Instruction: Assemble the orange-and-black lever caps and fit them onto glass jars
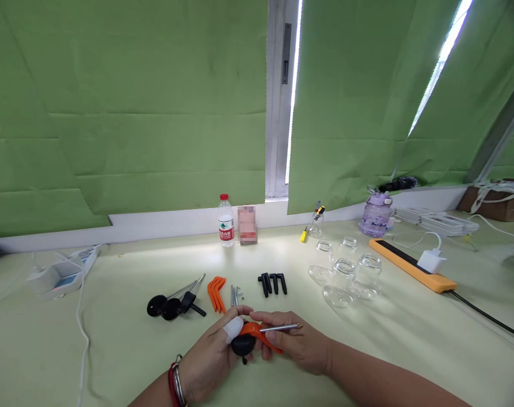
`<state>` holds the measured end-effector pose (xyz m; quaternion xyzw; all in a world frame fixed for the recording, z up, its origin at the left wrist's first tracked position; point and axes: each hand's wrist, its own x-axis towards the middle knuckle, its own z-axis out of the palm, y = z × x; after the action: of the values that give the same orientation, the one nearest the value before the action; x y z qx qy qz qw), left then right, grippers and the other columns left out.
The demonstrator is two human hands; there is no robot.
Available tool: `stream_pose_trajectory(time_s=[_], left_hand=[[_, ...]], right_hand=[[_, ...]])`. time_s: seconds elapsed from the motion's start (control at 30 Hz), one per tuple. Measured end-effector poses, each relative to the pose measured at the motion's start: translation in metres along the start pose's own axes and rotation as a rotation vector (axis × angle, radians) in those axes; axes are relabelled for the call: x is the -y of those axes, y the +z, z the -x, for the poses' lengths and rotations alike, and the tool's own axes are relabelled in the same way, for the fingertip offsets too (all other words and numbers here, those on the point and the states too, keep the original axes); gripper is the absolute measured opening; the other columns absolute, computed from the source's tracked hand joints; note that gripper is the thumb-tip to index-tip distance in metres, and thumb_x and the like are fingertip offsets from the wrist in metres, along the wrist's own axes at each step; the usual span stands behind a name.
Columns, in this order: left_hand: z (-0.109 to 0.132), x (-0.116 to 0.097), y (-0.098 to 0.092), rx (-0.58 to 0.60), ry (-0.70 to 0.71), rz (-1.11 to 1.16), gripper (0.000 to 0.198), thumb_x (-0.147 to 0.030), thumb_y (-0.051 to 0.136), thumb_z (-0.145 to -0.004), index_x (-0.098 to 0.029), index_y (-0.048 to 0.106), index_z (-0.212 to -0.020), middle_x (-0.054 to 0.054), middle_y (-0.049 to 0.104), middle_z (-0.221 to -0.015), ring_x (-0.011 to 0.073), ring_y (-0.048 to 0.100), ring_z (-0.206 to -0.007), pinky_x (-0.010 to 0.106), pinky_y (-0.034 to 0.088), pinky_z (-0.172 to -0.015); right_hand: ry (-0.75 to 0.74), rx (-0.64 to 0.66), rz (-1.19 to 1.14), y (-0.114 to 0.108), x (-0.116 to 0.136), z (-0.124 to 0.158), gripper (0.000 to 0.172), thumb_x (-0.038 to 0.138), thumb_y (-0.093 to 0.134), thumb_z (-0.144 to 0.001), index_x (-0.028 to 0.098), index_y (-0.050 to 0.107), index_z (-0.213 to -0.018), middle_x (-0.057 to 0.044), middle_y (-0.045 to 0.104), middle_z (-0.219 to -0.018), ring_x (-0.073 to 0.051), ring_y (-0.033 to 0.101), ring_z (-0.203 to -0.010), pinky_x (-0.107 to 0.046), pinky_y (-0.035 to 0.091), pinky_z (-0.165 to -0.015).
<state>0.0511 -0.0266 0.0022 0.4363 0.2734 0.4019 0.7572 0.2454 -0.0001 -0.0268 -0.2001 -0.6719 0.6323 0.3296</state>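
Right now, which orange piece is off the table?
The orange piece between the left hand and the right hand; the other orange pieces lie together on the table.

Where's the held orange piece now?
In the head view, lower middle, the orange piece is between the left hand and the right hand, just above the rounded black part in the picture.

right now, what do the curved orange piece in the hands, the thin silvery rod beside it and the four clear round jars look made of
Curved orange piece: likely plastic, smooth with a slight sheen; its colour is even.
Thin silvery rod: probably metal, from its bright grey shine.
Four clear round jars: glass or clear plastic, glossy; the walls are transparent with highlights, which settles neither.
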Motion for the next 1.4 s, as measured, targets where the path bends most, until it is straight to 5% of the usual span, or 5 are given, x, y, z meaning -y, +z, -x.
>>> stream_pose_trajectory(time_s=[0.47,0.77,1.03,1.4], left_hand=[[-0.006,0.004,-0.005,0.08,0.031,0.097,0.038,-0.042,0.037,-0.09,-0.013,0.054,-0.107,0.012,0.064,-0.085,0.0247,0.058,-0.085,0.039,0.036,-0.08],[-0.005,0.005,-0.005,0.116,-0.034,0.0,0.067,-0.061,0.022,-0.087,-0.009,0.065,-0.085,0.012,0.061,-0.085,0.0214,0.052,-0.082,0.036,0.035,-0.083],[-0.004,0.014,-0.011,0.103,-0.071,-0.006,0.053,-0.051,0.032,-0.089,-0.009,0.064,-0.094,0.013,0.061,-0.085,0.0147,0.051,-0.063,0.031,0.041,-0.065],[-0.005,0.016,-0.012,-0.002,-0.115,0.01,0.038,-0.044,0.045,-0.085,-0.011,0.063,-0.078,0.006,0.057,-0.069,0.0092,0.043,-0.049,0.026,0.035,-0.052]], right_hand=[[0.003,-0.092,-0.097,-0.004,-0.008,-0.003,0.043,0.039,0.055,-0.085,0.019,0.056,-0.123,-0.005,0.066,-0.082,-0.016,0.059,-0.072,-0.036,0.045,-0.074],[0.01,-0.108,-0.142,-0.002,-0.007,-0.002,0.045,0.039,0.057,-0.084,0.017,0.056,-0.122,-0.006,0.065,-0.081,-0.018,0.062,-0.073,-0.041,0.047,-0.077],[0.018,-0.02,-0.021,-0.004,-0.004,0.001,0.043,0.04,0.054,-0.085,0.019,0.057,-0.122,-0.005,0.063,-0.084,-0.015,0.057,-0.075,-0.035,0.044,-0.076],[0.017,0.042,0.024,-0.008,-0.009,0.001,0.05,0.042,0.055,-0.084,0.022,0.05,-0.129,-0.005,0.063,-0.088,-0.015,0.056,-0.079,-0.034,0.043,-0.077]])
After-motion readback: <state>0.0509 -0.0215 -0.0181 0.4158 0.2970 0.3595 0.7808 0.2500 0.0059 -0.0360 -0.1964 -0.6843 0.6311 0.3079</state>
